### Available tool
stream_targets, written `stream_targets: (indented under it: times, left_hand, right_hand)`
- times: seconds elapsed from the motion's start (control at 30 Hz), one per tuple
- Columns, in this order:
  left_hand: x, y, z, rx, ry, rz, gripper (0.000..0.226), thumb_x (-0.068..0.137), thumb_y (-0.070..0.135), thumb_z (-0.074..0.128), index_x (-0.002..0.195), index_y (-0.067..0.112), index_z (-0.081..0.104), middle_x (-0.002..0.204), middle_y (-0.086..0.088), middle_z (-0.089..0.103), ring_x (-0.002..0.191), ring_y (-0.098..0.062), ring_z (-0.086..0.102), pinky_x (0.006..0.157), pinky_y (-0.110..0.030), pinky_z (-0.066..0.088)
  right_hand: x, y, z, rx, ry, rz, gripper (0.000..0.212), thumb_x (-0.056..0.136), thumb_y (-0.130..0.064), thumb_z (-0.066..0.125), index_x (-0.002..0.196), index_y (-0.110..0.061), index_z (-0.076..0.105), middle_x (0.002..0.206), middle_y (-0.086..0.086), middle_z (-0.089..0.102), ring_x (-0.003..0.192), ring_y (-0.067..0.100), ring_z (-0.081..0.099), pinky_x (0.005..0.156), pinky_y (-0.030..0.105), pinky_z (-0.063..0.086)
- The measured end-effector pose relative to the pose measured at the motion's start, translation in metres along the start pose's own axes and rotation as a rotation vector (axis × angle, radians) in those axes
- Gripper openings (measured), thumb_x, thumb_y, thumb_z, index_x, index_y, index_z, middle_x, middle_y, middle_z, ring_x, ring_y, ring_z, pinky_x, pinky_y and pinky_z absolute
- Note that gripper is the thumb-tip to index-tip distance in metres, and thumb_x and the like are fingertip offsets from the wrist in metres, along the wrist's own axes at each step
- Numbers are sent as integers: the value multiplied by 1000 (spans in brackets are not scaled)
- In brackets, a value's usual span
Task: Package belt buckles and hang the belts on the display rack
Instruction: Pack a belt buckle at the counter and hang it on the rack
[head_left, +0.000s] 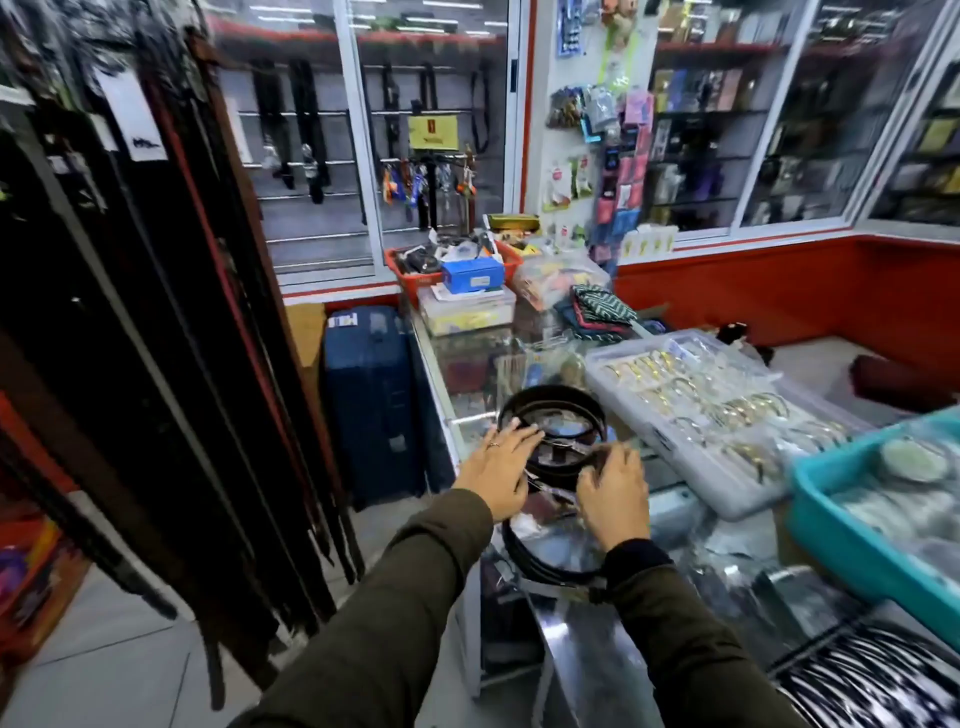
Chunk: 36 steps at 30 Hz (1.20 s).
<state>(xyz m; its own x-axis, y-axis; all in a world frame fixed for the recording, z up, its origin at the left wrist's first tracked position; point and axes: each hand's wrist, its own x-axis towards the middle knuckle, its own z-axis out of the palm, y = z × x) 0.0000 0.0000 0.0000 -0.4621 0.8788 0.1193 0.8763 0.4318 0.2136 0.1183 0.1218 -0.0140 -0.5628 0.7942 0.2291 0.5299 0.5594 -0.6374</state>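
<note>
On the glass bench (467, 374), near its left edge, a coiled dark belt (551, 415) stands on top of a small pile, and both hands meet at it. Only the head view shows this. At the left of the coil the left hand (498, 467) lies flat against it, fingers spread and a ring on one finger; its grip is open, pressing rather than pinching. At the right of the coil the right hand (613, 493) has its fingers curled toward the coil's lower rim; motion blur hides the fingertips, so I cannot tell whether this grip pinches anything. Just below the coil, nearer the person, a second coiled belt (545, 561) rests in clear wrap. Right of the coil sits a clear tray (727, 499) of gold-toned buckles (691, 395), and further right a teal bin (810, 499). Far left of the coil, many dark belts hang from a rack (156, 312). Behind the coil stands a red basket (410, 283) of oddments, with a blue suitcase (369, 395) on the floor to its left.
</note>
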Motion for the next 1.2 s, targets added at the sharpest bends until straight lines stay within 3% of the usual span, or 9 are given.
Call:
stream_targets:
  times: [0.13, 0.23, 0.33, 0.57, 0.73, 0.87, 0.93, 1.03, 1.2]
  left_hand:
    - [13, 11, 6, 145, -273, 74, 81, 92, 12, 57, 160, 12, 13, 168, -8, 19, 157, -25, 9, 128, -42, -1]
    - [23, 19, 12, 224, -265, 69, 72, 95, 9, 55, 158, 11, 20, 163, -11, 30, 153, -27, 24, 128, -40, 10]
    - [30, 22, 14, 206, -213, 32, 61, 98, 10, 52, 155, 13, 31, 152, -12, 44, 139, -33, 44, 115, -41, 35]
    - [35, 26, 19, 136, -141, -47, 35, 103, 16, 46, 137, 9, 51, 138, -12, 55, 126, -34, 56, 100, -46, 49]
    - [34, 27, 18, -36, -14, -66, 35, 103, 25, 49, 135, 15, 60, 132, -9, 62, 120, -32, 60, 97, -45, 52]
    - [29, 23, 17, -253, 161, -141, 35, 101, 28, 55, 130, 14, 66, 126, -9, 69, 118, -29, 63, 100, -42, 51]
    - [26, 22, 14, -338, 220, -156, 33, 99, 25, 58, 128, 11, 68, 122, -11, 71, 115, -29, 65, 100, -41, 51]
    - [19, 21, 7, -424, 312, -170, 31, 98, 24, 60, 124, 10, 71, 118, -12, 73, 111, -29, 67, 97, -39, 52]
    - [-3, 4, -13, -640, 536, -291, 29, 96, 17, 65, 121, 4, 72, 116, -14, 74, 108, -25, 69, 95, -27, 53]
  right_hand:
    - [-2, 9, -10, 59, -54, 96, 29, 86, -29, 62, 85, -2, 71, 84, 21, 73, 88, 39, 68, 71, 38, 49]
    - [-9, 12, -12, 73, -88, 89, 43, 81, -40, 58, 60, -3, 65, 59, 14, 67, 67, 37, 65, 61, 34, 48]
    - [-10, 13, -15, 50, -191, 96, 42, 80, -36, 58, 58, 0, 63, 57, 14, 68, 62, 33, 66, 64, 40, 57]
    - [-12, 18, 3, -41, -279, 159, 28, 84, -27, 60, 77, -3, 70, 81, 16, 74, 82, 32, 73, 79, 40, 60]
    - [-8, 22, 23, 454, -187, 337, 24, 97, -14, 54, 113, -1, 65, 100, 17, 73, 77, 35, 76, 72, 52, 63]
    - [0, 12, 20, 975, -90, 492, 33, 97, -3, 57, 128, -13, 49, 107, 16, 70, 80, 30, 75, 64, 40, 65]
    - [6, 4, 16, 1177, -91, 559, 43, 95, 3, 58, 136, -4, 44, 117, 25, 66, 86, 33, 72, 67, 38, 64]
    - [12, -12, 11, 1313, -164, 520, 38, 95, 6, 57, 132, 10, 49, 121, 32, 64, 86, 32, 70, 68, 32, 65]
    - [18, -48, 9, 1329, -257, 288, 40, 88, 1, 71, 125, 1, 55, 102, 19, 71, 79, 21, 75, 64, 25, 63]
